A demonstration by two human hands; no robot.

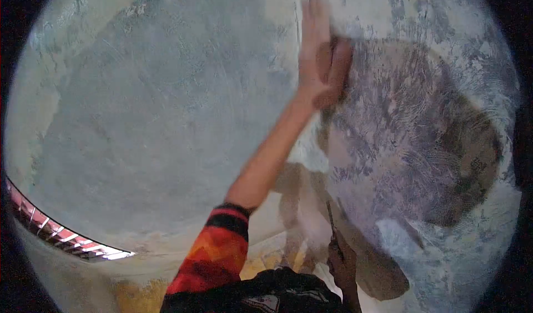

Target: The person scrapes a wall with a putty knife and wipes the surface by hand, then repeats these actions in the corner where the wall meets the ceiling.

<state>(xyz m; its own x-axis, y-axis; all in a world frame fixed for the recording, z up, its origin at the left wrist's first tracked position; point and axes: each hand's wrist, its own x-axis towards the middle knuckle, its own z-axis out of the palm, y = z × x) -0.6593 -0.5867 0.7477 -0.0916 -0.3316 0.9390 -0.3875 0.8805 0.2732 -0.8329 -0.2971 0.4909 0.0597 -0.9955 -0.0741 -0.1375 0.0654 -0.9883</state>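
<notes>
My left hand (319, 57) is raised against a rough plastered wall (166, 91), slightly blurred, with its fingers stretched upward and nothing seen in it. Its sleeve is red and orange with black bands. Low in the view, my right hand (343, 263) is closed around the handle of a thin, dark, blade-like tool (332, 218). That tool points upward and is seen edge-on, so its exact kind is not clear. Beside the left hand, a streaky purple-grey patch (383, 124) of the wall shows swirling marks.
Dark shadows (472, 157) fall across the wall on the right and below the hands. At the lower left is a curved opening (61, 235) with red and white strips. Yellowish areas (139, 296) show near the bottom edge, beside my dark clothing (277, 293).
</notes>
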